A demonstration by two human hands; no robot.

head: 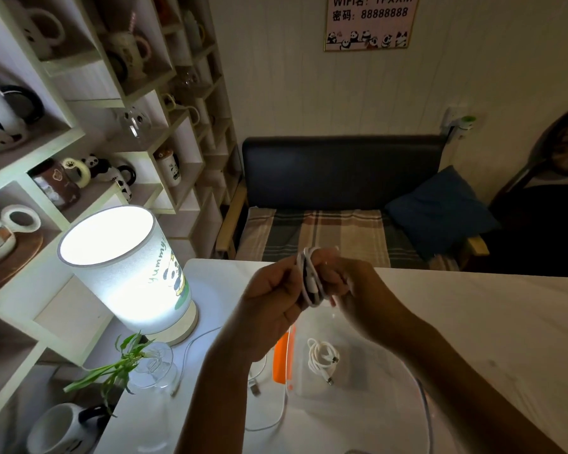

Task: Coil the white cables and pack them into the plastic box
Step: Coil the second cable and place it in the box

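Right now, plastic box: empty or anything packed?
Not empty. One coiled white cable lies inside the clear plastic box. A second coil is held above it between the left hand and right hand.

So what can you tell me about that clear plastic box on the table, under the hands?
The plastic box is see-through and shallow, with rounded corners, and looks like thin clear plastic. It sits open and flat on the white table, below both hands. An orange clasp runs along its left side. Inside, one coiled white cable already lies on the bottom, its metal plugs showing. Another loose white cable lies on the table by its left edge. Neither hand touches the box.
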